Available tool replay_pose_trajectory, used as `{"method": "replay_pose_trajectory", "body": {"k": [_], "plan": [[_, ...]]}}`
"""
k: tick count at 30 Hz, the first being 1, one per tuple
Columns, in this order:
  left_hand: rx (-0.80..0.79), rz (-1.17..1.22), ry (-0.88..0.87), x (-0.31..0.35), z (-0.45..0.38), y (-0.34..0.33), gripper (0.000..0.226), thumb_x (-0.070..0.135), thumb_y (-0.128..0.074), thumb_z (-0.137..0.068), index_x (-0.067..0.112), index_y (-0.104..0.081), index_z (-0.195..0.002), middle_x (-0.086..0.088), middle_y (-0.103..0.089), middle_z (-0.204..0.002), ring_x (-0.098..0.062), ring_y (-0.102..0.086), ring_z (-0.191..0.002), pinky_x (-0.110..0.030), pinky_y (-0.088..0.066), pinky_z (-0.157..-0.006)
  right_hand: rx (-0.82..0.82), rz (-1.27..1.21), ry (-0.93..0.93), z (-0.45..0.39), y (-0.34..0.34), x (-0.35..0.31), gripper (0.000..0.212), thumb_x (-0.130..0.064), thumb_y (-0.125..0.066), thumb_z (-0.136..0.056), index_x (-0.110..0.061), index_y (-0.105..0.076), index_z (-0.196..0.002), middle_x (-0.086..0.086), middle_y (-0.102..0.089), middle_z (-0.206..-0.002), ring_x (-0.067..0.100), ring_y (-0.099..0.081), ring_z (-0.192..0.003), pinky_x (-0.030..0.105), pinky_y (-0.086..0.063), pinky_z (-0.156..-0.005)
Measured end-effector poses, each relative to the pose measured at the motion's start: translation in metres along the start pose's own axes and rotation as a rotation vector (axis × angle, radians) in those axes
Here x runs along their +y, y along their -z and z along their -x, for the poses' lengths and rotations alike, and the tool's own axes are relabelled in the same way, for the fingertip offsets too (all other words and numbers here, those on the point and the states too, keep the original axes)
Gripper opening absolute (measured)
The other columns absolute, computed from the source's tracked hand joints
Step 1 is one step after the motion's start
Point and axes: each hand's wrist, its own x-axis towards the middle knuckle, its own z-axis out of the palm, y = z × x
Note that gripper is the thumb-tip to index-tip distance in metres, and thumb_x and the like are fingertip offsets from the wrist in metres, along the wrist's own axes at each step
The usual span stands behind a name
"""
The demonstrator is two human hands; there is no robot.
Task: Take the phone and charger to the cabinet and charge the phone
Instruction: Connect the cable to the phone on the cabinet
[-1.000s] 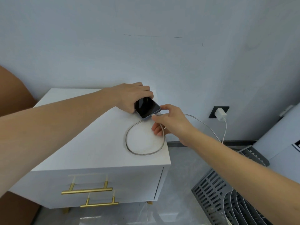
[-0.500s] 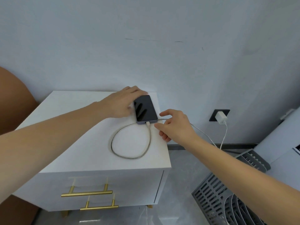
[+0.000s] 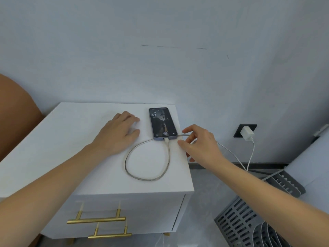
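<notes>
The lit phone (image 3: 163,123) lies plugged in on the cabinet (image 3: 71,139). The cable (image 3: 147,178) is pinched loosely by the right hand (image 3: 201,143); the left hand (image 3: 119,132) is laid flat, relaxed, empty.

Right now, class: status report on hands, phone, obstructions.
Left hand open, flat on cabinet. Right hand pinching cable. Phone plugged in, screen lit. Nothing obstructing.

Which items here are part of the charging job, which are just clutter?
Job: phone, lit, on the cabinet; cable plugged into it; charger in the wall socket.
Clutter: grey slotted rack on the floor; brown furniture at left.
</notes>
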Motion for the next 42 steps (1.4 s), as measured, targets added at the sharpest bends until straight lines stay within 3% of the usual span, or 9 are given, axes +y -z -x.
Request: {"method": "replay_pose_trajectory", "body": {"k": [8,19,29,42], "plan": [[-0.013,0.004,0.013,0.0022,0.001,0.0018,0.046,0.034,-0.053,-0.1,0.019,-0.055,-0.144,0.005,-0.053,-0.137,-0.02,-0.045,-0.126,-0.04,-0.044,-0.1,0.015,-0.005,-0.001,-0.0012,-0.005,0.0004,0.023,-0.032,-0.073,-0.09,-0.029,-0.067,-0.113,-0.002,-0.068,-0.081,0.019,-0.071,-0.076,0.05,-0.066,-0.069],[-0.021,-0.012,0.015,0.004,0.0018,0.0033,0.047,0.033,-0.054,-0.1,0.018,-0.055,-0.145,0.002,-0.053,-0.14,-0.022,-0.045,-0.128,-0.043,-0.044,-0.102,0.027,-0.014,-0.001,-0.0012,-0.0031,-0.0006,0.022,-0.032,-0.074,-0.093,-0.028,-0.067,-0.113,-0.001,-0.069,-0.082,0.019,-0.073,-0.068,0.048,-0.066,-0.061],[-0.019,-0.012,0.023,0.0057,0.0015,0.0034,0.047,0.033,-0.054,-0.1,0.018,-0.054,-0.144,0.003,-0.052,-0.139,-0.021,-0.045,-0.127,-0.042,-0.045,-0.101,0.011,-0.062,-0.016,-0.0043,-0.0037,0.001,0.021,-0.032,-0.075,-0.093,-0.028,-0.067,-0.113,0.001,-0.068,-0.085,0.01,-0.073,-0.065,0.037,-0.064,-0.048],[-0.024,-0.023,0.026,0.0061,0.0023,0.0042,0.047,0.033,-0.053,-0.1,0.019,-0.054,-0.145,0.003,-0.052,-0.14,-0.021,-0.045,-0.127,-0.041,-0.046,-0.1,0.003,-0.072,-0.02,-0.0037,-0.0024,0.0005,0.02,-0.033,-0.075,-0.094,-0.031,-0.066,-0.111,0.001,-0.069,-0.086,0.01,-0.074,-0.062,0.03,-0.063,-0.047]]}}
